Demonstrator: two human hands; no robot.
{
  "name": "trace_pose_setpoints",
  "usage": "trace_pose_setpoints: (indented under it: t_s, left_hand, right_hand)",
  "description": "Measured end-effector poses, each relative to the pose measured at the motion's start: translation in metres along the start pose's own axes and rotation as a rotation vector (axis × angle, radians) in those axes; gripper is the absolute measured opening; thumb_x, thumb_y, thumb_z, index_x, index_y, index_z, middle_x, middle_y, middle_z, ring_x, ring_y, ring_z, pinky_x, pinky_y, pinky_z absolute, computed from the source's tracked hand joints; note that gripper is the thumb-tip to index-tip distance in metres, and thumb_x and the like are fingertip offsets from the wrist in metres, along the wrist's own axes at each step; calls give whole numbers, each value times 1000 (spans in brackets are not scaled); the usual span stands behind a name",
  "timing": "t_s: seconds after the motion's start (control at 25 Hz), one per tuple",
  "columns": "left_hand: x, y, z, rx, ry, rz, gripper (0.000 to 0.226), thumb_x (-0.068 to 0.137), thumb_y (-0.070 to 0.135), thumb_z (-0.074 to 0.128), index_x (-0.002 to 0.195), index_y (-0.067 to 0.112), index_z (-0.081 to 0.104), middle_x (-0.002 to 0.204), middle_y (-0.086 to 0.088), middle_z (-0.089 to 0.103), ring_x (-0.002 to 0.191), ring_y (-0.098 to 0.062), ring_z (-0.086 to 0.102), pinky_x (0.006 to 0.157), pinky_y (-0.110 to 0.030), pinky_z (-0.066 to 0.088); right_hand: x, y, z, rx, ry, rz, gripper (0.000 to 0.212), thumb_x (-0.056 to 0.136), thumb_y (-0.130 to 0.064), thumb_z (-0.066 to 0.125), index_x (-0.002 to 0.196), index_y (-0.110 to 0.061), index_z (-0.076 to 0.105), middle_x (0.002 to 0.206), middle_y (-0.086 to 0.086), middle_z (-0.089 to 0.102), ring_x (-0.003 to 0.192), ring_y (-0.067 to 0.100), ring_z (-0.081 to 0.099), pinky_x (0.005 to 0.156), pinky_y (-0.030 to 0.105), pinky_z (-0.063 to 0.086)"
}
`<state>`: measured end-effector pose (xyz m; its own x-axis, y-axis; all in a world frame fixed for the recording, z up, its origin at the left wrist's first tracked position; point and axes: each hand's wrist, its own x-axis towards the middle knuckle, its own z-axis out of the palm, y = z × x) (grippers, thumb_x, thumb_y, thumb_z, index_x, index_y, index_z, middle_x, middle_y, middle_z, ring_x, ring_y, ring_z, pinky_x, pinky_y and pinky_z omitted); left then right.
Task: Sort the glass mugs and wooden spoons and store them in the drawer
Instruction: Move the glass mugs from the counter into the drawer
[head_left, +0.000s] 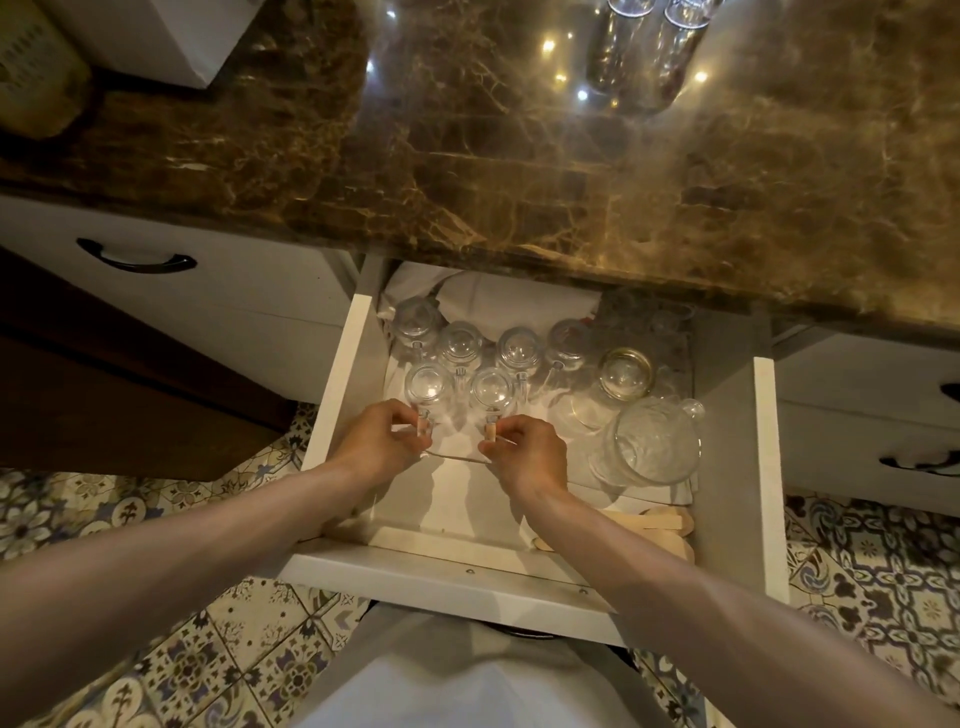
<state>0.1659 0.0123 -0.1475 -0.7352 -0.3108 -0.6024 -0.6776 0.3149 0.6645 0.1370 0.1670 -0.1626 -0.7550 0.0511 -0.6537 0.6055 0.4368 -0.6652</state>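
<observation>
In the open white wooden drawer (766, 467), the left hand (376, 441) and right hand (530, 454) each pinch the handle of an upturned clear glass mug, the left-hand mug (428, 384) and the right-hand mug (493, 388), fingers closed on them. Handles face the front edge, probably for easy gripping, extending the mug rows toward the back edge. Pale wooden spoons (660, 519) lie apart at the front right corner. More tall clear glasses (623, 47) wait on the brown marble bench (467, 156).
</observation>
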Motion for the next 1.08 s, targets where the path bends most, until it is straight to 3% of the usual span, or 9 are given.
trace_pose_setpoints:
  t_s: [0.16,0.2,0.32,0.48,0.6,0.76,0.84,0.96,1.08]
  left_hand:
    - [2,4,4,-87,-14,-70,19,81,6,70,96,-2,62,98,-7,65,78,-14,61,53,-8,48]
    - [3,5,4,-90,-26,-75,21,81,5,70,98,-3,62,98,-9,64,81,-15,60,57,-9,49]
    - [6,9,7,-172,-80,-129,21,82,1,68,99,-4,56,100,-18,59,88,-26,59,80,-34,54]
    - [7,8,10,-116,-127,-147,21,85,6,65,101,-1,53,97,-17,58,77,-25,55,69,-36,50]
    - [6,6,7,-139,-172,-175,26,85,7,66,105,-2,54,103,-19,59,82,-26,57,79,-41,51]
    - [-1,14,-2,22,-252,-172,36,84,26,68,113,7,59,105,-10,66,92,-19,61,93,-37,48]
    - [-8,20,-11,48,-340,-161,45,83,36,67,120,12,58,120,-8,63,102,-16,61,93,-32,48]
    - [-23,28,-29,79,-434,-121,74,79,50,65,140,19,40,139,3,48,117,-11,53,95,-25,45]
    - [-39,47,-46,146,-437,40,84,61,65,61,135,28,45,132,14,51,113,-4,55,100,-31,45]
  right_hand:
    - [-3,-2,7,-39,-16,8,13,80,-12,68,91,-17,64,104,3,70,94,21,65,87,40,53]
    - [-4,-2,8,-35,-21,0,12,80,-12,68,90,-18,63,105,3,70,95,21,65,88,41,52]
    - [-5,-3,7,-34,-17,-20,12,80,-13,68,86,-20,60,104,2,70,95,19,66,88,40,52]
    - [-4,-1,2,-52,-43,-18,15,79,-14,68,84,-23,58,108,2,69,95,19,66,90,38,51]
    - [-5,2,-1,-106,-101,2,21,77,-15,70,94,-22,61,116,1,66,101,20,63,92,37,50]
    - [-10,-4,-11,-118,-198,25,43,79,-22,70,120,-14,58,126,3,60,111,20,58,97,38,47]
    - [-17,-10,-21,-108,-270,37,52,81,-27,69,128,-14,53,131,1,56,117,19,55,99,40,46]
    - [-31,-22,-41,-142,-324,-38,47,83,-33,66,126,-20,54,128,-5,58,113,13,56,99,39,47]
    - [-46,-41,-58,-92,-263,-158,35,84,-34,66,118,-27,59,118,-13,62,98,4,62,93,33,51]
